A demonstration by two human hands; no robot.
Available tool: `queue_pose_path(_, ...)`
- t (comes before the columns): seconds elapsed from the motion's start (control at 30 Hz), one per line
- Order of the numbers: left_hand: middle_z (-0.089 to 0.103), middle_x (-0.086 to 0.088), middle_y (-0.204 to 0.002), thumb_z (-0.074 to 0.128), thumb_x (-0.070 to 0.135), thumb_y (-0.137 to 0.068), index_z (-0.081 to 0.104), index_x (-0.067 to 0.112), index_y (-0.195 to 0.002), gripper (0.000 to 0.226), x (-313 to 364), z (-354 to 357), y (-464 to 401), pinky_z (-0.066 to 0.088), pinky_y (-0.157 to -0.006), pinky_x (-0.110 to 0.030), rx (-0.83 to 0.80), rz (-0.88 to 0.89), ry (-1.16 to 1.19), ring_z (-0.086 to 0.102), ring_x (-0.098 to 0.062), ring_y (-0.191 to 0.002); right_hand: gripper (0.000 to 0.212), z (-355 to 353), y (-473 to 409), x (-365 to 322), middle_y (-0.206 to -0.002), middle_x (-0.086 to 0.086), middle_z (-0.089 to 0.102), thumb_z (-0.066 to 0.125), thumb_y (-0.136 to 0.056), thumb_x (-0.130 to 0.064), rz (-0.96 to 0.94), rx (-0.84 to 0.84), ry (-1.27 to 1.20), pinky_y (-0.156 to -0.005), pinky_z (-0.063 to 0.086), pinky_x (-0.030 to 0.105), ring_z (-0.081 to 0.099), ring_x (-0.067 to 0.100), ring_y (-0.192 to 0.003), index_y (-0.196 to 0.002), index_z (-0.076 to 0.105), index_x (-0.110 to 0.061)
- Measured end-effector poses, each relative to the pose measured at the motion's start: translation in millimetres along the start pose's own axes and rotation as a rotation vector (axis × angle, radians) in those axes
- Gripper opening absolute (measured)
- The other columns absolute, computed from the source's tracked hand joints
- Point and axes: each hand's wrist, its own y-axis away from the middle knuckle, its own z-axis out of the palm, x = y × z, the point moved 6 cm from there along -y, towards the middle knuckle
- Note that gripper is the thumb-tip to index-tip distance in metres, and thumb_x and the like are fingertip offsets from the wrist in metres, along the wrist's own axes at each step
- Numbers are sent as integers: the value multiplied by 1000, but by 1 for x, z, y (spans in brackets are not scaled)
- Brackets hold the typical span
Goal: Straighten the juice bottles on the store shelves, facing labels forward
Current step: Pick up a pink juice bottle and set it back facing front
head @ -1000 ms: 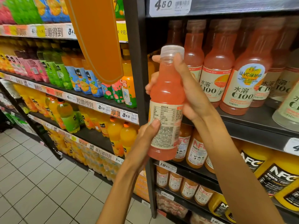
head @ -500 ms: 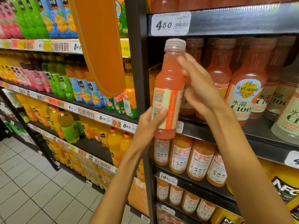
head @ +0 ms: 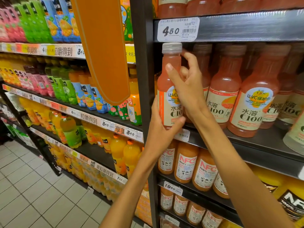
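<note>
A person holds a pink juice bottle (head: 167, 86) upright at the left end of a dark store shelf (head: 256, 142), its base at the shelf's front edge, hard against the black upright post (head: 144, 89). The left hand (head: 162, 129) wraps the bottle's lower part from the left, thumb curled across the bottom of the label. The right hand (head: 187, 86) grips the bottle's shoulder from the right side, thumb across the front, fingers curled behind the neck just under the grey cap (head: 171, 47). The cream label with "C100" lettering faces outward, partly covered by the right hand.

To the right along the same shelf stand more pink C100 bottles (head: 253, 102), labels mostly turned forward. A price tag reading 4.50 (head: 178, 29) hangs on the edge of the shelf above. On the shelf below sit orange NFC juice bottles (head: 185, 163). Beyond the post, on the left, a second rack holds rows of green, blue, pink and yellow drinks (head: 72, 89) above a pale tiled floor (head: 32, 195).
</note>
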Motion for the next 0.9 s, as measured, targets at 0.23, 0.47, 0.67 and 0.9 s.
queue_pose_path(0.23,26,-4,-153,66,14,-88,12,10,-150,83,-9,11,0,29,-113,-22,122,16,-186,28,-10,-140,45,-4,-4,11,-123,12,59,58,-94,-15,-65,68,161,-93,51,41,60,23,-109,-134,39,-6)
queue_pose_path(0.47,32,-8,-150,63,14,-89,13,11,-151,80,-12,14,-6,35,-107,-20,132,11,-199,37,-13,-134,53,-18,1,-8,-129,8,58,62,-91,-26,-244,108,594,-100,42,20,53,11,-117,-136,44,-4)
queue_pose_path(0.67,21,-10,-154,58,16,-93,4,12,-152,80,-16,19,-19,31,-113,-34,117,-52,-232,28,-19,-140,60,-22,9,5,-137,10,48,68,-85,-12,-205,-51,759,-103,37,16,46,12,-124,-138,40,-8)
queue_pose_path(0.9,12,-9,-156,51,11,-96,2,9,-150,73,-14,29,-8,22,-118,-36,239,-30,-344,8,-2,-138,39,-22,21,6,-116,10,65,67,-85,-26,-498,178,1168,-94,29,37,56,32,-112,-118,63,-5)
